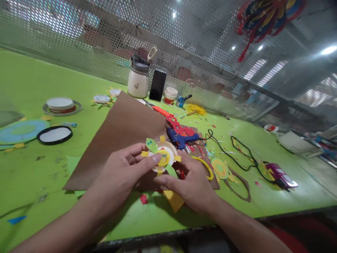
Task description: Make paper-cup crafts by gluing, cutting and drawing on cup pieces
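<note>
Between my hands is a paper turtle point(171, 151), a round white and yellow body with yellow feet, a green head with dark eyes and a green tail. My left hand point(123, 168) grips it from the left, thumb pressed on the yellow centre. From the right, my right hand point(193, 181) holds its lower edge near the green tail. The turtle is above a brown cardboard sheet point(118, 140). Just behind it lies a blue glue gun point(181, 138). Beside my right hand shows a yellow scissors handle point(206, 167), partly hidden.
A white jar point(138, 82), a phone point(158, 84) and small paint pots point(170, 95) stand along the mesh screen. Black cable runs right to a purple box point(281, 174). Round lids point(60, 104) and a blue paper disc point(23, 131) lie left. Paper scraps litter the green table point(126, 218).
</note>
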`<state>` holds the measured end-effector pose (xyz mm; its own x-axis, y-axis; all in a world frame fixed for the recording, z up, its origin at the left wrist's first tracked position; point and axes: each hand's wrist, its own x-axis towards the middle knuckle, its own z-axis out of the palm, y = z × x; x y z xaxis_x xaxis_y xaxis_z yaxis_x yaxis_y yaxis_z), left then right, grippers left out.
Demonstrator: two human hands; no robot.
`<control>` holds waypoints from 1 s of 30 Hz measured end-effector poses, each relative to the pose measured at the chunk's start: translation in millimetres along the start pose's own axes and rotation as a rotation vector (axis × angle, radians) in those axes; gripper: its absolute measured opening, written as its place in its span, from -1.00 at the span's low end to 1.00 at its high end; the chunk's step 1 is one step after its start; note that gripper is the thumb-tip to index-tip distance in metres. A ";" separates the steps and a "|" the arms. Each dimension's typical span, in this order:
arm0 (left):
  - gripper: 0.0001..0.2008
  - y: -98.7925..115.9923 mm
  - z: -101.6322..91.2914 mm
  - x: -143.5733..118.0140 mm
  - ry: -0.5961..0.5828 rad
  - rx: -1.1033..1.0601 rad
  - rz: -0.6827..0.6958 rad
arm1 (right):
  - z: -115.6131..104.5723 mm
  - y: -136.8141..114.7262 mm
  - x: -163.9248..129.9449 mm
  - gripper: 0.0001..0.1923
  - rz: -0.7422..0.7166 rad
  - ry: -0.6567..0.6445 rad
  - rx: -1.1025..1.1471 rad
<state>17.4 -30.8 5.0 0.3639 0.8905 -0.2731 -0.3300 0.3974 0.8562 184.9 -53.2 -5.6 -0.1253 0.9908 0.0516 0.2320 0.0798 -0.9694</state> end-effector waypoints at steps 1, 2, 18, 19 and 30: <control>-0.64 0.4 -0.1 -0.5 0.012 0.009 0.018 | 0.0 -0.6 -0.7 -0.62 -0.003 -0.008 -0.004; -0.64 0.7 0.0 -1.2 0.028 0.016 0.040 | -0.6 -1.3 -1.6 -0.61 -0.005 -0.011 -0.015; -0.55 2.5 5.0 -4.4 0.104 0.104 0.120 | -8.7 -2.8 0.3 -0.65 -0.090 0.107 -0.093; -0.56 2.4 5.1 -5.1 0.108 0.098 0.118 | -8.8 -3.1 1.0 -0.65 -0.070 0.096 -0.061; -0.64 7.0 4.7 -6.2 0.062 0.008 0.009 | -10.7 1.6 6.2 -0.66 0.095 -0.041 0.383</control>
<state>16.8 -34.6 14.7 0.3064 0.9060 -0.2921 -0.3256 0.3881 0.8622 194.8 -45.8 -4.3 -0.1610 0.9859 -0.0452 -0.1317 -0.0668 -0.9890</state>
